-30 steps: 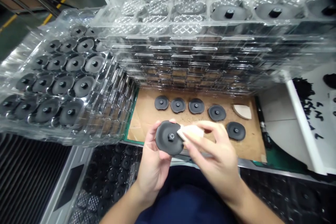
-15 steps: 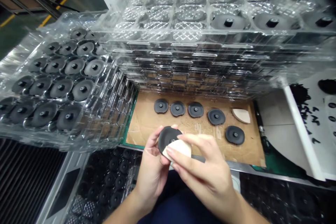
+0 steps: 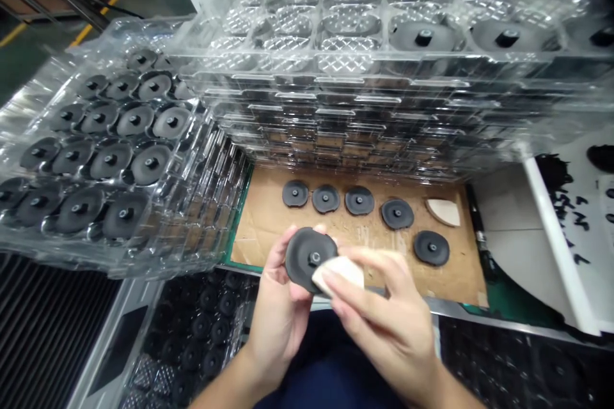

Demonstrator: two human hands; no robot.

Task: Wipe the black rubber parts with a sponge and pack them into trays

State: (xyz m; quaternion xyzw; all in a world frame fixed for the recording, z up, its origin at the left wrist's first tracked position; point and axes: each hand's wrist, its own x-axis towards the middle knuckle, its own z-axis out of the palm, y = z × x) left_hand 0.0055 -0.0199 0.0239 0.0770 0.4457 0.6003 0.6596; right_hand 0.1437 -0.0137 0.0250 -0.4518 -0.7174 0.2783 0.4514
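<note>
My left hand [image 3: 281, 307] grips a dark grey rounded disc [image 3: 302, 259] by its edge, with the short central stem facing up. In my right hand [image 3: 391, 313] a cream wedge-shaped sponge [image 3: 348, 271] is pinched between thumb and fingers. The sponge's tip lies over the disc's lower right edge; whether it presses there I cannot tell. Beyond my hands, several similar discs [image 3: 359, 200] are spread on a cardboard sheet [image 3: 259, 230]. A second cream wedge [image 3: 443, 211] rests on the cardboard at the right.
Stacked clear plastic trays [image 3: 307, 86] rise behind the cardboard. Another tray stack [image 3: 158, 204], filled with discs, stands at the left. A white panel edge [image 3: 559, 236] borders the right side. Below the bench edge lie more trays of dark discs [image 3: 199, 326].
My right hand and the sponge have shifted right across the disc, uncovering its central stem. My left hand still holds the disc in nearly the same place.
</note>
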